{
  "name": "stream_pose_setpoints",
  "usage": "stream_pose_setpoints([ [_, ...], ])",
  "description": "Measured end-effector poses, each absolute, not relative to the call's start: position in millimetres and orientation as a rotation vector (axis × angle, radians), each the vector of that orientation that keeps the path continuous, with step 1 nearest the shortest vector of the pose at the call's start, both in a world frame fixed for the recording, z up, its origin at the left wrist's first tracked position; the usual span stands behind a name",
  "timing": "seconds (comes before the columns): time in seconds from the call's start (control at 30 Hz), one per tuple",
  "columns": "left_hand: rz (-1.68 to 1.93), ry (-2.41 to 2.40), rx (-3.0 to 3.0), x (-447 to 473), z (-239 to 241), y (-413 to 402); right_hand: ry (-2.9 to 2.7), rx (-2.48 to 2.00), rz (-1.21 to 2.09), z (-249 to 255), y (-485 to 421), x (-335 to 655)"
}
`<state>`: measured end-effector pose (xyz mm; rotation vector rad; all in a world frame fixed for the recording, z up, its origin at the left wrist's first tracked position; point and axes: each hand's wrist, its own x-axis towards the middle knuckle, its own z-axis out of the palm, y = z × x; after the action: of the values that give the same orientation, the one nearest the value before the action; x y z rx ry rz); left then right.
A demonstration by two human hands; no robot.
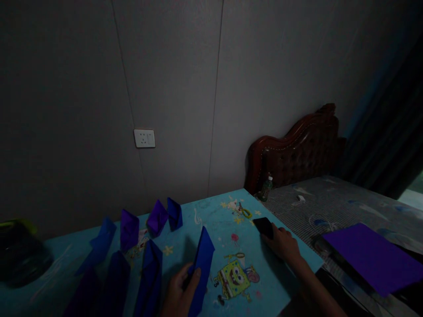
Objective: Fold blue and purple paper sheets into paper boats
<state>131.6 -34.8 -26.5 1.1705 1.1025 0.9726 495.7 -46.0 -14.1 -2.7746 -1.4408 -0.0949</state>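
Observation:
My left hand is closed round the lower part of a folded blue paper boat, holding it upright on the light-blue cartoon-printed table. My right hand rests near the table's right edge, fingers curled over a dark phone lying flat there. Several folded blue and purple paper pieces stand in rows on the left part of the table.
A stack of purple paper sheets lies on the bed at right. A dark wooden headboard and a small bottle stand behind the table. A dark round object sits at far left. A wall socket is above.

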Motion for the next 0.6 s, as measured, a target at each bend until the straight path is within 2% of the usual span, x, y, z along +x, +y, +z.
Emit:
stream_pose_setpoints([
  [0.5, 0.792, 1.210, 1.226, 127, -31, -33, -1.434, -2.627, -0.004, -5, -48, 504],
  [0.6, 0.826, 1.305, 1.329, 125, -26, -32, -1.433, -2.406, -0.080, -2, -57, 471],
])
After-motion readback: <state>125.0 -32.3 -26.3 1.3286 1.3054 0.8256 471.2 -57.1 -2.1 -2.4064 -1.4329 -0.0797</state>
